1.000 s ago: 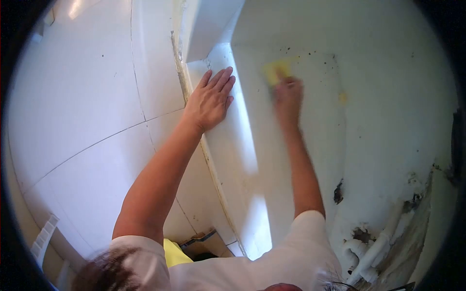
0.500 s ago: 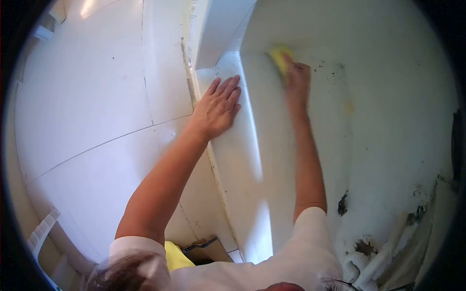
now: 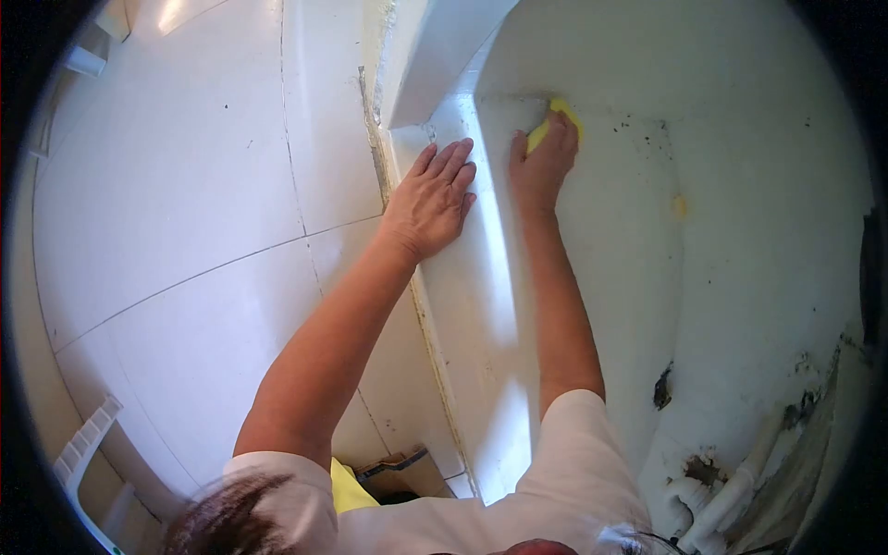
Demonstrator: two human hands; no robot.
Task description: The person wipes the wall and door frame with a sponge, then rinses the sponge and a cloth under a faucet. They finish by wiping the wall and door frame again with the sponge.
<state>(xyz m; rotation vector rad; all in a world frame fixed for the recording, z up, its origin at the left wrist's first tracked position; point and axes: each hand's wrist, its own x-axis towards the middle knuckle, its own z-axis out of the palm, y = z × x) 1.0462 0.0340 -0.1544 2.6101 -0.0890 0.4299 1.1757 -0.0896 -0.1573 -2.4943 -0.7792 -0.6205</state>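
My left hand lies flat on the white ledge, fingers stretched out, holding nothing. Over to the right, my right hand grips a yellow sponge against the pale inner surface of a recess. The thumb is on the sponge's left side, and the fingers cover much of its middle. Just past the sponge runs a dark seam where two inner surfaces meet. Several dark specks mark the surface right of the sponge.
White pipes and a ragged hole are at lower right. A smaller dark hole lies nearer. White floor tiles spread on the left, with a white plastic frame below. A cardboard box sits close to my body.
My right forearm has swung left, and the hand has turned around the sponge, which is now slightly nearer me. The left hand stays on the ledge; the view has shifted a little.
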